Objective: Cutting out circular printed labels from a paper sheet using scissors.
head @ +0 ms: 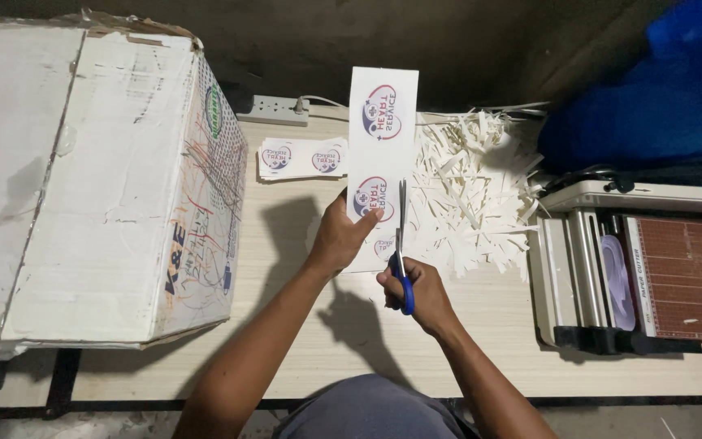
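While the left hand [341, 236] pinches a long, glossy white sticker strip [382, 130] upright over the pale wood-grain tabletop [302, 325], the right hand [416, 294] grips blue-handled scissors [402, 252], blades slightly parted along the strip's right edge. Curled paper offcuts [473, 187] lie just right; a worn cardboard box [91, 179] stands left.
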